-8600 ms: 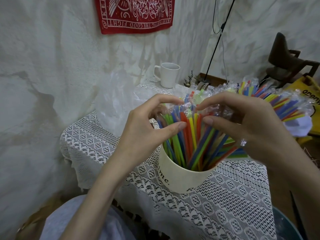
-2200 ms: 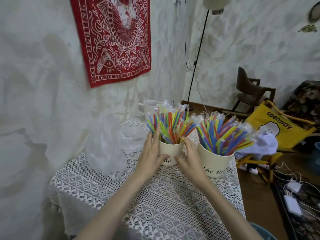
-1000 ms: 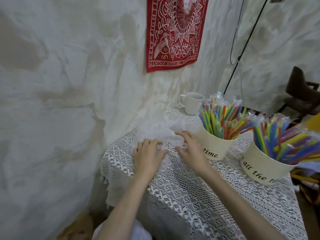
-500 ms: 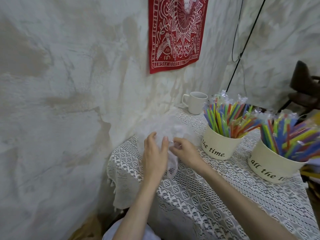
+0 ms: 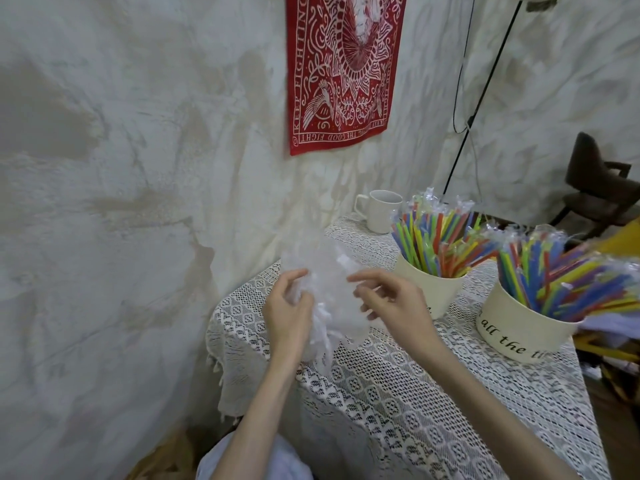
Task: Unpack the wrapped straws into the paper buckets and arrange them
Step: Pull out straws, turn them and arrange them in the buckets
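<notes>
A person's left hand and right hand hold a crumpled clear plastic bag above the near left corner of a table draped in white lace. The bag's see-through film blurs into the pale wall behind, so its edges are hard to trace. The left fingers curl into the plastic and grip it; the right thumb and fingers pinch its other side.

Wrapped straws in many colours stand fanned in a cream paper bucket, partly hidden behind the right hand. A second bucket to its right, lettered "all the", holds more straws that run off the frame's edge.

A white mug sits at the table's far side. A red banner, cut off at the top, hangs on the wall. A dark chair shows at the right.
</notes>
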